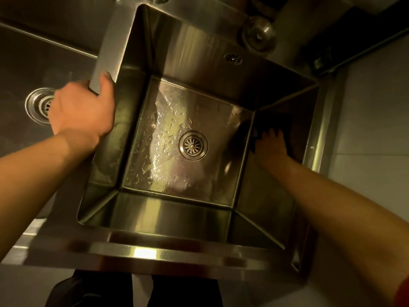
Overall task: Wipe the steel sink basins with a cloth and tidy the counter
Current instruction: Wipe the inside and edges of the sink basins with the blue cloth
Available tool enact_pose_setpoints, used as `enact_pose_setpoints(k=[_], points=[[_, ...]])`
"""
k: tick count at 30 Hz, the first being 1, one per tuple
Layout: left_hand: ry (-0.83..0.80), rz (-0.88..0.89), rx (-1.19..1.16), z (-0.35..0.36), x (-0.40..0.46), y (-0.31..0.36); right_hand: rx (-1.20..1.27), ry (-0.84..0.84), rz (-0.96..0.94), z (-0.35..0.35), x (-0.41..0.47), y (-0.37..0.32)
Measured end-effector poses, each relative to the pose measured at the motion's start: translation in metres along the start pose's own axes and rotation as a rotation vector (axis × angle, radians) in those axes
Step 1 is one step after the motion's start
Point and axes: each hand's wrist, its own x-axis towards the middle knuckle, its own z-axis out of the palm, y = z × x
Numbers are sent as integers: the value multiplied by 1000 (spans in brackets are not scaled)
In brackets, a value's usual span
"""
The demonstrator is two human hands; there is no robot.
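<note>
The left hand (80,107) grips the divider (106,56) between basins, apparently for support, while the right hand (271,145) presses a dark cloth (273,121) flat against the basin's (177,213) right wall.

Plenty of room is left over the basin floor (168,138); only the right wall is blocked by the right hand (271,144) and dark cloth (272,120).

Dark trouser legs (186,291) below the sink's front edge, pale floor (26,284) beside them
</note>
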Motion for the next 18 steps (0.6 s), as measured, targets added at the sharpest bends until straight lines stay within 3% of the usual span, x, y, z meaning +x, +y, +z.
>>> enact_pose_setpoints(k=[9, 14, 18], points=[[8, -38, 3, 0, 0, 2, 5, -241, -287, 65, -152, -54], [-2, -48, -21, -2, -1, 3, -39, -152, -199, 32, -136, -17], [-18, -24, -27, -4, -1, 4, 43, 118, -42, -7, -80, 32]])
